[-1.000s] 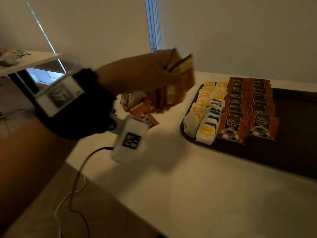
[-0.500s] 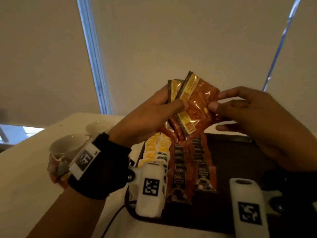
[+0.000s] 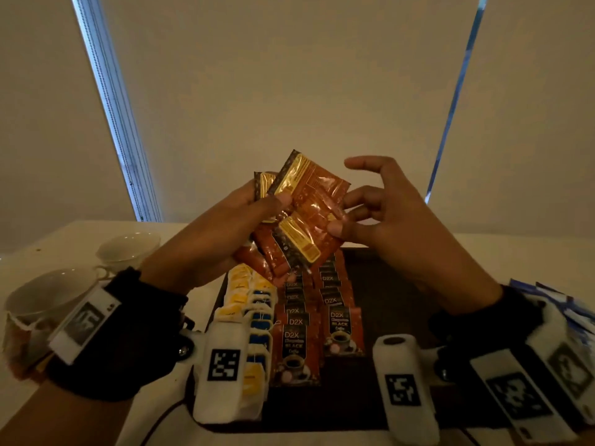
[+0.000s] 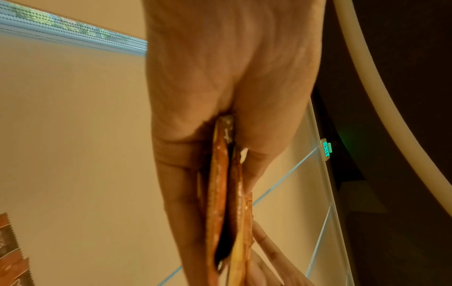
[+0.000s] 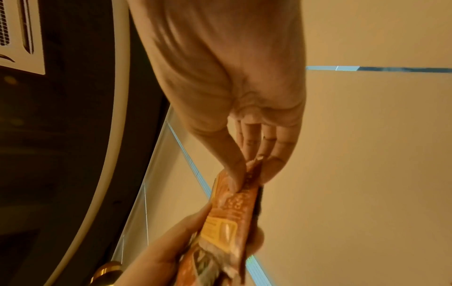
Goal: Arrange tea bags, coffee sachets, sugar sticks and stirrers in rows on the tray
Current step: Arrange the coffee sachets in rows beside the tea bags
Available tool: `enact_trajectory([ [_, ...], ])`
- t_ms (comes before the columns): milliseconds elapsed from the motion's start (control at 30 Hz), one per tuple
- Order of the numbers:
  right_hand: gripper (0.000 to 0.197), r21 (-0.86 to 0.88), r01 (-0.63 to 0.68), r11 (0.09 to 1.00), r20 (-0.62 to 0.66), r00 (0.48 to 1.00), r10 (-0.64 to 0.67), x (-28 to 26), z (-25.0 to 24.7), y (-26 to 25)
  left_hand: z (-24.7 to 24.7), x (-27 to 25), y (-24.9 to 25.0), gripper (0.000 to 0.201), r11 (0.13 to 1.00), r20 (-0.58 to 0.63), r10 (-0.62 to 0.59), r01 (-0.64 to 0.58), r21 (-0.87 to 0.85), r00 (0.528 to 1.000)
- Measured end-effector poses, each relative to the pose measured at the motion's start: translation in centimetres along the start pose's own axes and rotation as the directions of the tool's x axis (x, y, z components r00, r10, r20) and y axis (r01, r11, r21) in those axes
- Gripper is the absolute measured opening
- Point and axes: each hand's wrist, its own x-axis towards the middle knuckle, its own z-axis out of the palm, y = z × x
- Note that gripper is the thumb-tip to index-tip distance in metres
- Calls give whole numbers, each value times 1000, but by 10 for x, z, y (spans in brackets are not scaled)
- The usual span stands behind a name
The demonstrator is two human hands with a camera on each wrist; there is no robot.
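While a fanned bundle of orange coffee sachets (image 3: 299, 217) is held up above the tray (image 3: 396, 304), the left hand (image 3: 222, 233) grips the bundle, thumb pressed across the top packets. The right hand (image 3: 396, 220) pinches the edge of the front sachet between thumb and curled fingers (image 5: 274, 168), its forefinger lifted free. On the dark tray below, two rows of tea bags (image 3: 251, 304) with yellow and blue tags lie along the left side, and beside them run two overlapping rows of black-coffee sachets (image 3: 309, 326). The right half of the tray shows bare. Two white cups (image 3: 125, 249) stand on the tabletop (image 3: 48, 239) to the left, and some blue-and-white packets (image 3: 576, 313) sit at the far right.

The step in hand looks like peeling one sachet off the bundle. Next, it probably needs drawing clear without dragging its neighbours, then laying down beside the coffee rows, overlapped to match. Sugar sticks and stirrers appear not yet placed.
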Motion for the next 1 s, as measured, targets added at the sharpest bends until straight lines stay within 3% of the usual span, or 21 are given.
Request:
enact_trajectory([
  [67,60,-88,37,995,85,996,-30,0,-11,-2,0,0,2,22,1000,-9,18,-18,16,1000],
  [167,34,-245,111,963,192,979,-64,-1,-29,-2,-3,1,3,17,998,-59,52,-54,-25,997],
  [300,13,-157,219,963,242,954,-177,-5,-36,-4,-2,-1,4,23,978,-72,66,-79,-193,995],
  [400,17,-90,206,974,240,954,-179,-5,-31,-2,-1,-4,-2,35,974,47,32,-20,-227,998],
  [500,22,-106,238,966,310,930,-195,-4,-26,1,0,-2,-14,41,994,225,-56,77,-84,973],
  [567,22,-125,183,975,341,931,-131,-5,-27,2,2,0,-17,31,995,212,-70,84,-59,975],
  [633,22,-106,103,989,332,941,-63,-6,-29,3,4,1,-15,22,997,170,-38,48,-54,985],
  [733,19,-17,-16,1000,306,952,20,-6,-32,-1,5,1,-12,29,995,111,20,-10,-95,994],
  [800,16,-7,-27,1000,268,963,28,-5,-33,-4,7,2,-12,34,993,86,32,-22,-119,996],
  [900,20,-39,-29,999,118,992,33,-5,-29,-3,9,3,-13,35,994,75,35,-27,-110,997],
  [1000,30,-3,-122,992,-16,992,122,-3,-32,1,6,5,-9,35,993,11,57,-55,-101,998],
])
